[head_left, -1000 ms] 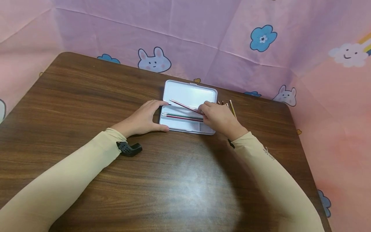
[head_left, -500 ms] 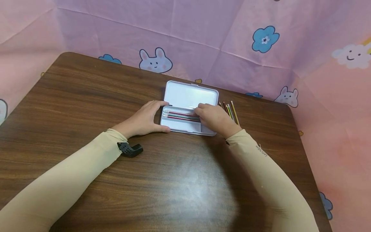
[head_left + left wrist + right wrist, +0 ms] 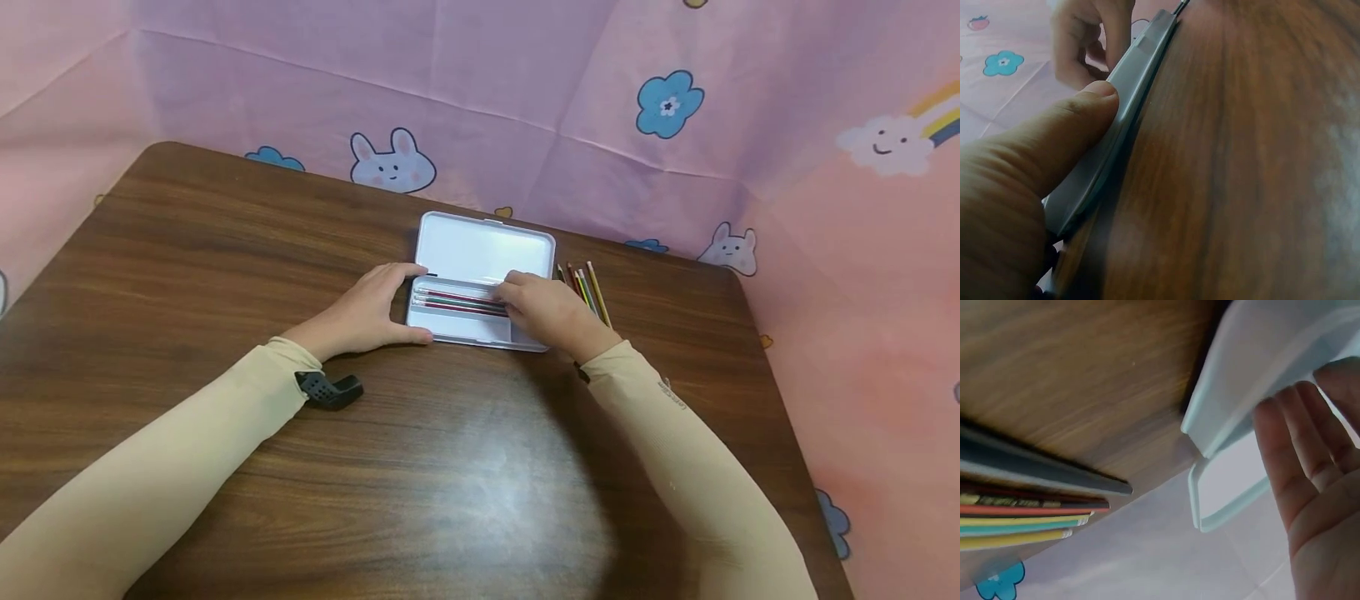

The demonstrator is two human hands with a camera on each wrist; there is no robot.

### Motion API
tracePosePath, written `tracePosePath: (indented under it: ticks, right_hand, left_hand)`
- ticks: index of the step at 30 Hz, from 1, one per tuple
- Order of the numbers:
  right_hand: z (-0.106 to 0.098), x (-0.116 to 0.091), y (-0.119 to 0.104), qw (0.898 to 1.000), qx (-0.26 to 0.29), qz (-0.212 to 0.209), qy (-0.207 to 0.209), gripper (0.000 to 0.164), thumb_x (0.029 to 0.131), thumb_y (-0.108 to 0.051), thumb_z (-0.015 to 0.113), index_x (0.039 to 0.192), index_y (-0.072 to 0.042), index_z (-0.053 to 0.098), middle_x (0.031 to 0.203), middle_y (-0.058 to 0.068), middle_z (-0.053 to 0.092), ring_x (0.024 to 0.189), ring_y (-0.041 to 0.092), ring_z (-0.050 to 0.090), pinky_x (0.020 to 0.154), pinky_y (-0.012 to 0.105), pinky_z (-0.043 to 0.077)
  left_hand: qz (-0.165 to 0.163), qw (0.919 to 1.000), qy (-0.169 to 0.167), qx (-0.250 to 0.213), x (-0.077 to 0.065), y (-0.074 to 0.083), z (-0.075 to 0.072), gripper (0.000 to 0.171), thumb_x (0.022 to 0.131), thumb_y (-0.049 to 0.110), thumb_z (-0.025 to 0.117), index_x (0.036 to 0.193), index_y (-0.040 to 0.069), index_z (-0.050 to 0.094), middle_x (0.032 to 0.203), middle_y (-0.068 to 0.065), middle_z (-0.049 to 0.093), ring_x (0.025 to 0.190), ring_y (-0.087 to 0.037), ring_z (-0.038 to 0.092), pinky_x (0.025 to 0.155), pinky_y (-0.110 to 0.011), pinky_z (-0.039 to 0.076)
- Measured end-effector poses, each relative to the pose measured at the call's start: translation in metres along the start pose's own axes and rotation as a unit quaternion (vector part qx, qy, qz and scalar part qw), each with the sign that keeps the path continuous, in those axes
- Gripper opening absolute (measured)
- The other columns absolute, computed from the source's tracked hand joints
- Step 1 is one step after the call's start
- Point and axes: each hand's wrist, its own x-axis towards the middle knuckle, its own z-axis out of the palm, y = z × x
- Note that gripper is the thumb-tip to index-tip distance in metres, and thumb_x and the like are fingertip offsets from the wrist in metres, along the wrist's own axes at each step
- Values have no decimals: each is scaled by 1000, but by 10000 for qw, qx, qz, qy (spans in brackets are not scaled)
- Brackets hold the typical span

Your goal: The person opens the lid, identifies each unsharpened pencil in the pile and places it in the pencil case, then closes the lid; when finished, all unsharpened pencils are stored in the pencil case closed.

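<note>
A white pencil case [image 3: 459, 337] lies with its lid [image 3: 480, 246] raised at the back of the table. Several red and green striped pencils [image 3: 457, 302] rest side by side in its long compartment. My left hand [image 3: 360, 310] holds the case's left end, thumb at the front edge and fingers near the hinge; in the left wrist view the thumb [image 3: 1072, 128] presses the case's side. The right hand [image 3: 549, 310] reaches over the case's right part, covering the pencils' right ends. In the right wrist view its loosely bent fingers [image 3: 1285, 456] show no pencil between them.
Several loose pencils [image 3: 592, 292] in yellow, red, green and dark colours lie on the table [image 3: 375, 483] just right of the case. A patterned pink and purple cloth [image 3: 487, 67] hangs behind the table's back edge.
A red pencil held slanted over the case by my right hand now lies in the compartment with the others. The right hand has shifted slightly left; the left hand keeps its place.
</note>
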Motion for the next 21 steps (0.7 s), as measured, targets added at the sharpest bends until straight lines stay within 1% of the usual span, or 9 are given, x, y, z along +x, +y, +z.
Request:
tracePosePath:
  ticks: [4,6,8,9,13,15,16,19,21]
  right_hand:
    - [-8,-17,2,9994,253,65,222,26,100,-11,65,124,-11,71,112,5,68,86,17,64,71,34,56]
    - [-13,-29,6,9982,370,333,322,28,99,-12,67,127,-10,68,113,6,68,93,18,67,76,36,59]
    - [-16,-41,15,9951,572,677,445,31,98,-11,68,129,-7,65,111,8,67,95,22,68,89,39,58]
    - [-18,-47,19,9918,757,908,478,34,98,-11,67,131,-6,64,112,9,66,98,24,68,91,41,58]
    - [-21,-73,46,9700,1578,1771,540,43,99,-8,65,140,0,55,116,16,63,102,32,66,97,49,54]
    - [-19,-87,59,9557,1911,2189,470,46,100,-9,64,144,1,51,124,19,60,109,35,64,93,52,55]
    - [-17,-93,65,9499,2013,2355,414,47,101,-9,64,145,1,49,126,20,60,111,36,63,95,53,54]
    - [-9,-108,77,9349,2266,2721,251,48,102,-11,62,146,1,46,130,21,59,116,38,61,99,55,52]
    - [-4,-116,81,9301,2299,2861,170,48,103,-12,62,147,1,45,130,22,59,117,38,61,99,55,52]
  left_hand:
    - [-14,10000,13,-3,-1,-1,0,103,80,63,82,159,15,34,163,-10,35,151,-33,29,118,-60,32]
    - [-14,10000,4,8,-1,-2,0,103,80,63,82,159,15,34,163,-10,35,151,-33,29,118,-61,31]
    - [-8,10000,-1,2,-1,-2,0,103,80,62,82,159,15,35,163,-10,35,151,-33,29,119,-61,31]
    - [-1,10000,7,3,-1,-2,0,103,80,62,82,158,15,35,162,-10,36,151,-33,29,119,-60,31]
    - [22,10000,30,24,0,-2,-1,101,81,61,82,158,13,36,161,-11,37,150,-33,30,119,-60,30]
    - [28,10000,30,41,0,-1,-2,101,81,60,83,157,12,36,161,-12,37,150,-34,30,119,-60,30]
    - [29,10000,19,41,0,-1,-2,102,81,60,83,157,11,36,161,-13,37,150,-35,30,119,-61,29]
    - [26,10000,-3,39,0,1,-1,102,81,59,83,158,11,36,161,-14,37,150,-35,30,119,-61,29]
    - [28,10000,-14,40,1,3,0,102,81,59,83,158,11,36,161,-14,37,150,-35,30,119,-61,29]
